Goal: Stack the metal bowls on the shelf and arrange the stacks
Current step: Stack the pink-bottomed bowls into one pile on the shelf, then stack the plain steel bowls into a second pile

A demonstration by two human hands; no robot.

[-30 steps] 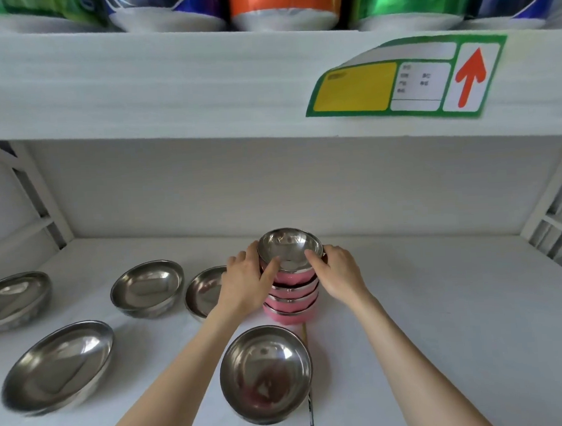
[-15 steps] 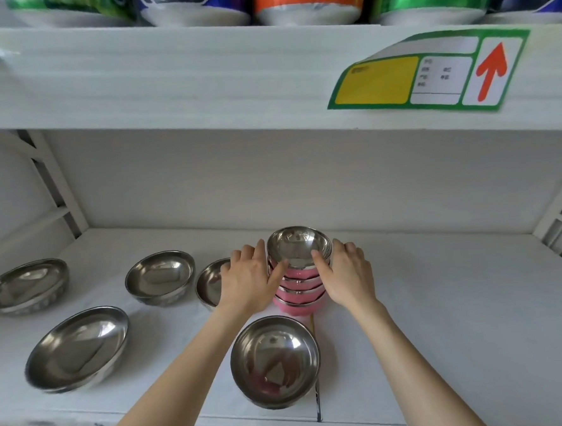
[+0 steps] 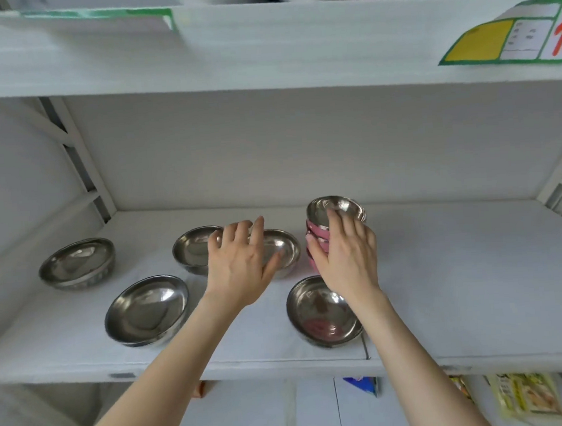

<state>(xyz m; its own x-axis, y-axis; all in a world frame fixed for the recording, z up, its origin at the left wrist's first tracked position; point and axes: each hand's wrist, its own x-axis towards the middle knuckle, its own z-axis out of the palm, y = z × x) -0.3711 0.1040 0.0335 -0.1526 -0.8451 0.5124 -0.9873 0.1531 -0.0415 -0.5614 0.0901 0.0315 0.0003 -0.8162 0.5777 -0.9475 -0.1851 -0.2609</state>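
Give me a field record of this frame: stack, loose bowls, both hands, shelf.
stack: pink-sided bowls nested upright, steel inside of the top one showing, toward the back of the shelf
loose bowls: five single steel bowls, upright, left and front of the stack; far-left one, front-left one, front one
left hand: open, fingers spread, over a back bowl, holding nothing
right hand: wrapped on the stack's near side, fingers to the top rim
above: label on the upper shelf edge
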